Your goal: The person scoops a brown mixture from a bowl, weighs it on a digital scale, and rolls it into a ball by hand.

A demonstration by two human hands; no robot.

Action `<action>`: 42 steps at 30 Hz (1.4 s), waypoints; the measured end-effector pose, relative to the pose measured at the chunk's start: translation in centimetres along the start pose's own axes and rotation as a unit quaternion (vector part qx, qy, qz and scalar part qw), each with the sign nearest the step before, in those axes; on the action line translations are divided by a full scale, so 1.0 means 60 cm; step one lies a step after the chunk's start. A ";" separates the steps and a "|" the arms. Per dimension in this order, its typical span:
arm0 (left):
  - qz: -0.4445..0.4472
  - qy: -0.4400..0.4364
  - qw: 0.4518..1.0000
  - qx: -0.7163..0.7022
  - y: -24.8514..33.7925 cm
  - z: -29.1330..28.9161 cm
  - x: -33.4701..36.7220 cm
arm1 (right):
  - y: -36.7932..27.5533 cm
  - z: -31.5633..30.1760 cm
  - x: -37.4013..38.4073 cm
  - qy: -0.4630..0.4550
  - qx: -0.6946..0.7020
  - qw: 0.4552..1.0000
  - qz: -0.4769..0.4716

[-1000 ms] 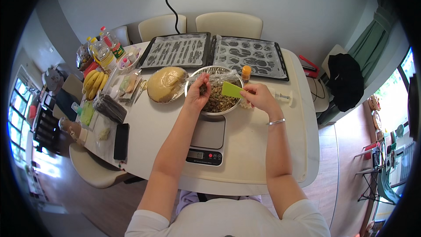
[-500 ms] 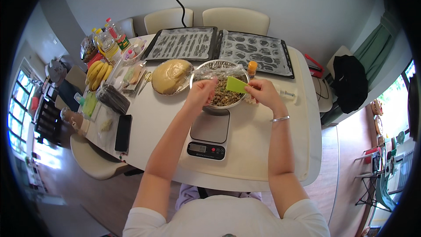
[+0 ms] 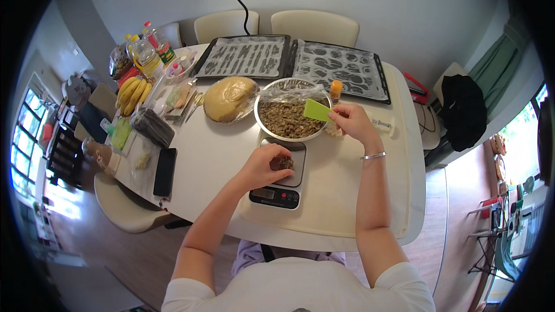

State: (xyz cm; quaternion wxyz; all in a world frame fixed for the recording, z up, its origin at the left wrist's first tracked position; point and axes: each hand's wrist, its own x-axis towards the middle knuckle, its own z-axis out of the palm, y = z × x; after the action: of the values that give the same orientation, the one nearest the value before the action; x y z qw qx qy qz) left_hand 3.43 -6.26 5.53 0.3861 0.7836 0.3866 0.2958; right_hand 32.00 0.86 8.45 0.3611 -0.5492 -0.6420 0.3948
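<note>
Cupping crumbly clump (image 3: 286, 163), left hand (image 3: 267, 167) half-curled

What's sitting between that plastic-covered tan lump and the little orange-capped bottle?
The head view shows a round bowl of dark, chopped mix between them, with clear plastic film over its far side.

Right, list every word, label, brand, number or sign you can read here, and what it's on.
No text is clear enough to quote.
Kitchen scale, display: too blurred to read.
Kitchen scale, marks by the buttons: too small to read.
Red-capped bottle, label: too small and blurred.
</note>
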 end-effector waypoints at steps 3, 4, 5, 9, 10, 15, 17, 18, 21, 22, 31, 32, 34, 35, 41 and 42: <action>0.080 0.047 0.989 0.114 -0.022 0.001 0.000 | 0.003 -0.001 0.001 -0.012 -0.005 1.000 0.004; 0.095 0.063 0.985 0.129 -0.028 0.000 -0.001 | 0.003 0.000 0.001 -0.014 -0.004 1.000 0.005; 0.111 0.078 0.980 0.143 -0.030 -0.001 -0.002 | 0.000 0.001 0.001 -0.017 -0.003 1.000 0.005; 0.109 0.085 0.980 0.143 -0.031 -0.002 -0.005 | 0.000 0.001 -0.001 -0.009 0.001 1.000 0.007; 0.115 0.087 0.978 0.149 -0.028 -0.003 -0.006 | -0.001 0.001 -0.001 -0.009 0.001 1.000 0.008; 0.115 0.166 0.978 0.053 -0.027 -0.015 -0.002 | -0.006 0.003 -0.003 -0.002 0.013 1.000 -0.005; 0.109 0.194 0.975 0.023 -0.017 -0.042 0.016 | 0.000 -0.002 -0.001 -0.010 0.007 1.000 -0.011; 0.108 0.208 0.972 0.008 -0.016 -0.049 0.029 | 0.004 -0.004 0.000 -0.015 0.003 1.000 -0.013; 0.106 0.248 0.962 -0.036 -0.019 -0.061 0.072 | -0.001 0.001 0.001 -0.013 0.033 0.999 -0.037; 0.108 0.259 0.958 -0.054 -0.034 -0.062 0.089 | -0.008 0.005 0.001 -0.009 0.052 0.998 -0.044; 0.115 0.247 0.958 -0.089 -0.098 -0.054 0.136 | -0.024 0.024 0.026 0.044 -0.281 0.953 -0.105; 0.123 0.257 0.956 -0.075 -0.103 -0.056 0.136 | -0.036 0.028 0.034 0.044 -0.335 0.935 -0.105; 0.143 0.278 0.949 -0.048 -0.111 -0.059 0.144 | -0.060 0.035 0.056 0.037 -0.427 0.896 -0.117; 0.145 0.279 0.948 -0.050 -0.112 -0.058 0.149 | -0.069 0.036 0.069 0.028 -0.465 0.876 -0.127; 0.157 0.288 0.945 -0.005 -0.118 -0.046 0.161 | -0.128 0.061 0.119 -0.041 -0.546 0.806 -0.224; 0.163 0.289 0.943 0.032 -0.117 -0.042 0.161 | -0.127 0.063 0.123 -0.039 -0.566 0.785 -0.248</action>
State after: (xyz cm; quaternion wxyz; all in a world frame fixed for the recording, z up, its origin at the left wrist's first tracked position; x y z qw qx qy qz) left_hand 3.95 5.56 2.58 0.1791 0.7289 0.3577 0.5557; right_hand 24.39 7.09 13.94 0.0456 -0.4606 -0.8781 -0.1210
